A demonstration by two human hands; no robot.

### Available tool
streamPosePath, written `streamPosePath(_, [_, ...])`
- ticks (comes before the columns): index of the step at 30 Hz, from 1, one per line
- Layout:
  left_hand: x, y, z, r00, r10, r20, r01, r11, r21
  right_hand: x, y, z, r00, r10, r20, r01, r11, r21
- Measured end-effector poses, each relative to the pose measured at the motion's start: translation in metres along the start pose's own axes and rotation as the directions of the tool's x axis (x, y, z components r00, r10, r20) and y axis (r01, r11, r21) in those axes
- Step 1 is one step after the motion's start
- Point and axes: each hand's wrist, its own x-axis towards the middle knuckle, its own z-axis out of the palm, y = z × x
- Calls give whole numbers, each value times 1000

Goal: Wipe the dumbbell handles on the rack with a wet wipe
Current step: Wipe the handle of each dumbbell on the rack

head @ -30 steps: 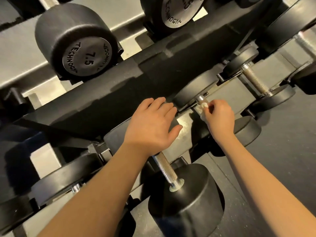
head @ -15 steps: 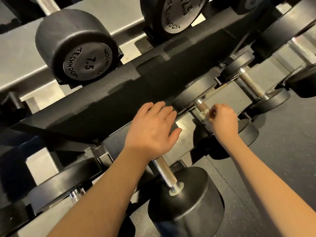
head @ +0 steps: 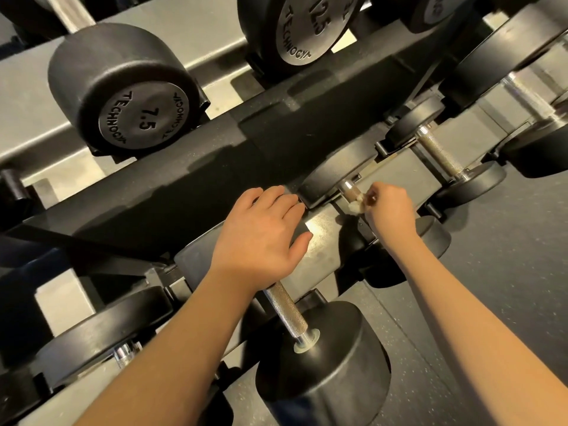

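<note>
Pinching the wipe [head: 355,205] in your right hand [head: 391,210], you've got it pressed against a dumbbell handle [head: 349,191] on the lower shelf. Your left hand [head: 261,235] lies flat, fingers relaxed, on the rack rail [head: 153,204] beside it.

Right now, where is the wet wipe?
Head view, right of centre: the wet wipe is pinched in the right hand against a lower-tier dumbbell handle, just right of the flat left hand.

A crumpled white wet wipe [head: 356,205] presses against the knurled steel handle [head: 349,192] (only a short stretch shows) of a small black dumbbell [head: 325,179] lying on the rack [head: 325,250], across its lower grey rail.
</note>
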Motion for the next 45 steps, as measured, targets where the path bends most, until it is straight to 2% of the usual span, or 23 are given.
streamPosePath(3, [0,0,0,1000,-2,-7,2,1000,-1,16,-15,4,999,-3,-53,11,988,157])
streamPosePath(5, [0,0,0,1000,2,-13,-2,1000,-15,16,-12,3,999,3,-32,3,985,174])
streamPosePath(6, [-1,0,0,1000,5,-15,-5,1000,-27,12,-7,-1,1000,16,-1,-16,991,132])
streamPosePath(8, [-1,0,0,1000,3,-27,-4,999,-43,0,6,-12,993,72,89,-66,995,-69])
streamPosePath(11, [-1,-1,1,1000,6,-21,-7,999,-39,-14,15,-29,960,175,219,-76,914,-399])
streamPosePath(13, [-1,-1,1,1000,5,-19,-6,999,-31,-18,14,-32,948,184,259,-47,887,-460])
streamPosePath(15, [-1,-1,1,1000,8,-25,-9,999,-32,-18,13,-30,966,122,227,-24,921,-389])
streamPosePath(18, [-1,-1,0,999,10,-39,-12,999,-44,-8,7,-22,990,50,130,-34,992,-123])
streamPosePath(21, [-1,-1,0,999,8,-50,-10,999,-47,12,-9,-10,999,-3,42,-2,992,130])
streamPosePath(24, [0,1,-1,1000,-14,-15,14,999,-41,20,-18,1,998,-45,-36,53,965,259])
streamPosePath(27, [0,1,-1,1000,-16,17,17,1000,-26,11,-5,-3,999,-47,6,45,973,224])
streamPosePath(29, [0,0,-1,1000,-5,23,6,1000,-16,2,9,-10,996,-63,70,58,996,75])
streamPosePath(32, [0,1,-2,1000,-5,21,6,1000,-21,-9,17,-25,977,-10,215,47,985,-166])
streamPosePath(34, [-1,1,-3,1000,-5,23,6,1000,-19,-11,17,-28,969,-2,248,55,977,-208])
streamPosePath(38, [-2,2,-3,1000,-10,-8,10,999,-32,-3,6,-18,992,-59,109,56,998,26])
streamPosePath(41, [-4,1,1,998,-4,-65,0,998,-60,11,-6,-5,998,-64,12,59,969,239])
streamPosePath(45, [-4,-1,3,996,13,-90,-20,997,-74,12,-17,2,994,-67,-89,90,955,283])
